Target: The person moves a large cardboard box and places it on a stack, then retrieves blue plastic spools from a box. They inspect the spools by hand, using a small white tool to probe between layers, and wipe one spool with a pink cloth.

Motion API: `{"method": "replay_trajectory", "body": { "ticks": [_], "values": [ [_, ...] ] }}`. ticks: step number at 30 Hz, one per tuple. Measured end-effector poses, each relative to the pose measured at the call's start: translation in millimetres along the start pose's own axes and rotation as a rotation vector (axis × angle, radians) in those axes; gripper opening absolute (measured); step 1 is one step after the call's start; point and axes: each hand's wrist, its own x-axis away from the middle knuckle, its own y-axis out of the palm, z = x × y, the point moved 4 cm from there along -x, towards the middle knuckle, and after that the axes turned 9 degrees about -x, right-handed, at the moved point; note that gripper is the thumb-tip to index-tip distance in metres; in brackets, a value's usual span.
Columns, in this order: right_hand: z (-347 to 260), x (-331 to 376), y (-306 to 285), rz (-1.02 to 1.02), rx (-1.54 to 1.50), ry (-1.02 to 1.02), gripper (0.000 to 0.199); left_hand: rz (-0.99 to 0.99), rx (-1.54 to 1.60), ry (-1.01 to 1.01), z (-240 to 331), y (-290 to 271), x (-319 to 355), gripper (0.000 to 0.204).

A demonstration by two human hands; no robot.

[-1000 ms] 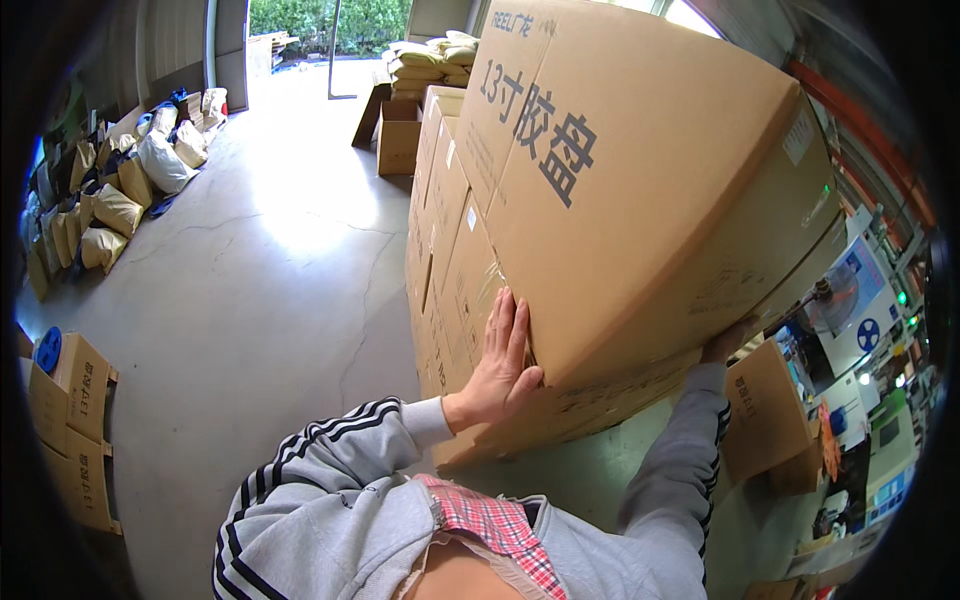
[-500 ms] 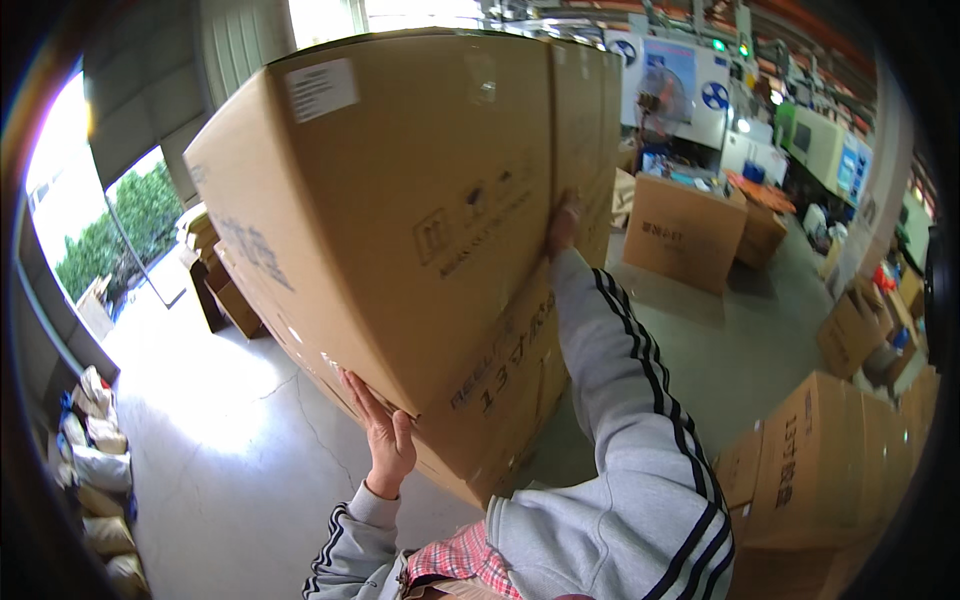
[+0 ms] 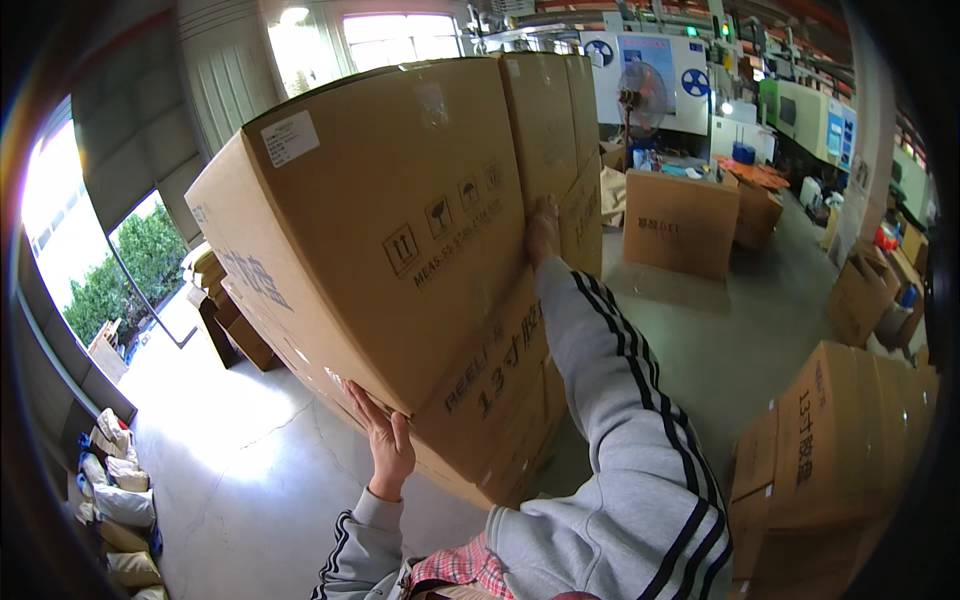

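Note:
A large brown cardboard box [image 3: 370,190] with a white label fills the middle of the view, set on top of another brown box [image 3: 465,445]. Against its lower near corner lies my left hand [image 3: 385,440], fingers stretched along the bottom edge and thumb apart. My right arm reaches across the front of the box. My right hand [image 3: 543,235] presses flat at its right edge, by the seam where a neighbouring box [image 3: 540,110] begins; its fingers point up. Neither hand is wrapped round anything. The far side of the stack is hidden.
Taped cartons [image 3: 830,440] are stacked at the lower right. An open carton [image 3: 680,225] stands on the floor behind, near a standing fan [image 3: 642,98] and machines. Filled sacks [image 3: 125,500] line the left wall. Beyond lies a bright doorway [image 3: 150,270] with folded cardboard beside it.
The view has shifted slightly, and the big box's markings are sharper. More of the neighbouring boxes shows to its right. Both hands stay at the same spots on the box.

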Motion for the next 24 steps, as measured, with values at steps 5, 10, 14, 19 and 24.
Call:
{"method": "replay_trajectory", "body": {
  "ticks": [5, 10, 14, 19, 24],
  "values": [
    [14.4, -15.9, -21.2, -0.034, 0.245, -0.032, 0.053, -0.015, 0.032, 0.022, 4.4, 1.3, -2.7, 0.078],
    [82.2, 125.5, -75.8, -0.151, -0.199, 0.380, 0.055, -0.033, 0.001, -0.113, -8.8, -14.5, 30.8, 0.065],
    [70.6, 277.9, -136.9, -0.289, -0.220, 0.922, 0.061, -0.128, -0.150, -0.410, -54.7, -27.4, 131.9, 0.035],
    [279.2, 411.9, -386.8, -0.762, 0.086, 1.002, 0.031, -0.580, 0.147, -0.671, -13.4, 90.9, 214.2, 0.012],
    [289.5, 413.0, -505.7, -0.450, 0.329, 1.368, 0.032, -0.852, 0.156, -0.387, 44.2, 219.6, 177.2, 0.020]
  ]
}}
